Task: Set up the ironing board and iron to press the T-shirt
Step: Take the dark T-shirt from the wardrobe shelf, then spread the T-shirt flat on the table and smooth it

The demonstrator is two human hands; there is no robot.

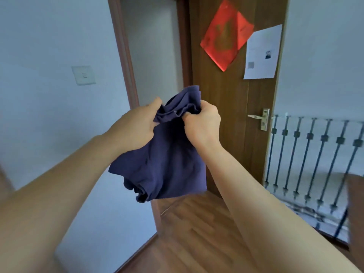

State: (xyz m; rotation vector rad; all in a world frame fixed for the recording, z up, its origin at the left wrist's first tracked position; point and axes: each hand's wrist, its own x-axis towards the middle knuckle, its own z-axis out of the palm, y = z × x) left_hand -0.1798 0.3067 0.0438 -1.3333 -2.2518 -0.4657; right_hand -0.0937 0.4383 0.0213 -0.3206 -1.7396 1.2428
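A dark blue T-shirt (167, 162) hangs bunched in the air in front of me, above the wooden floor. My left hand (136, 127) grips its upper left edge and my right hand (202, 123) grips the upper right edge, the fabric gathered in folds between them. The lower part of the shirt droops crumpled to the left. No ironing board or iron shows in this view.
An open brown door (232, 107) with a metal handle (260, 117), a red paper (224, 34) and a white sheet (262, 52) stands ahead. A light switch (83, 75) is on the left wall. A barred metal rack (315, 158) stands at the right.
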